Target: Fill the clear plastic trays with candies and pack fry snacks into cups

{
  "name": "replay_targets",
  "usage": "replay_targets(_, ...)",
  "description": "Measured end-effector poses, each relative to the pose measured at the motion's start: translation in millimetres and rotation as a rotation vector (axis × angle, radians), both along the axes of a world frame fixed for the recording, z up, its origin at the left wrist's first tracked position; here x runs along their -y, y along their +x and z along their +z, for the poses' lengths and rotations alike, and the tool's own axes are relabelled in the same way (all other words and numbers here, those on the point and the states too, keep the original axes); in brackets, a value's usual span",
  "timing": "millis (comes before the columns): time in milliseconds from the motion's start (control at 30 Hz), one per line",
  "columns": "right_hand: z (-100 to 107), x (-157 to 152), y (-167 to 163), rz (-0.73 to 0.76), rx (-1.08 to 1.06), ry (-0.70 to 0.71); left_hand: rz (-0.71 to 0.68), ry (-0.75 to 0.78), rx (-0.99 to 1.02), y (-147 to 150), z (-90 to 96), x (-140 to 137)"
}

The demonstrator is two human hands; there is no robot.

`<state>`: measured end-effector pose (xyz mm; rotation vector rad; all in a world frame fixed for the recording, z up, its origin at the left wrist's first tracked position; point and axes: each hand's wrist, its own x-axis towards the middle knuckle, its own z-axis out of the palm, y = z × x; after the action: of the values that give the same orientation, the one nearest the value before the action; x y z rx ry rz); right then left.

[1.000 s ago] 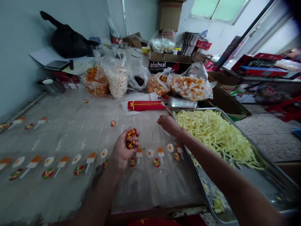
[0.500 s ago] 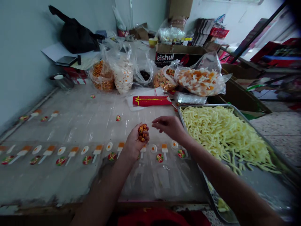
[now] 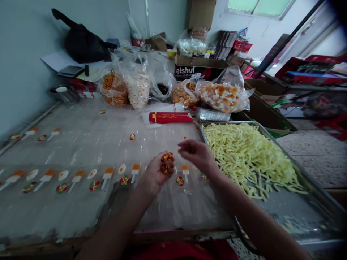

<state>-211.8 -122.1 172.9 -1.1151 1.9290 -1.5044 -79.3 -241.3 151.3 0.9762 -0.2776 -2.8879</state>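
Observation:
My left hand (image 3: 158,169) is cupped, palm up, around a handful of small orange-brown candies (image 3: 167,163). Just to its right, my right hand (image 3: 195,153) hovers over the table with its fingers pinched; a small orange bit shows at the fingertips. Beneath both hands lie rows of clear plastic pouches. On them are orange-and-white brush-shaped candies (image 3: 108,173), fried-egg candies (image 3: 122,169) and round red-and-green candies (image 3: 95,185). My left hand and forearm cover part of the row. Farther back, a single round candy (image 3: 132,137) sits on the plastic.
A metal tray (image 3: 284,213) of pale yellow candy strips (image 3: 249,155) stands at the right. Along the back are a red printed carton (image 3: 170,117), filled plastic bags (image 3: 138,86), a clear bag of orange-and-white candies (image 3: 222,92) and a black box (image 3: 200,66). A metal cup (image 3: 66,95) stands far left.
The view has shifted slightly to the right. My left hand still holds the candies, its palm showing more of them; my right hand stays close by, pinched.

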Motion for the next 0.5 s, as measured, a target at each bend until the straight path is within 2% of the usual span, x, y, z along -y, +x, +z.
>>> replay_targets(100, -15, 23, -39, -0.143, 0.050, 0.094, 0.119, 0.084, 0.042, 11, 15.2, 28)
replay_targets(167, -25, 47, -53, -0.136, -0.043, 0.158, 0.193, 0.066, 0.041, 20, 21.7, 46)
replay_targets(333, -44, 100, -42, -0.050, -0.422, 0.264, 0.309, 0.014, -0.003, 39, 23.3, 80)
replay_targets(500, -51, 107, -26, 0.090, -0.730, 0.410, 0.410, 0.028, 0.014, 38, 14.0, 94)
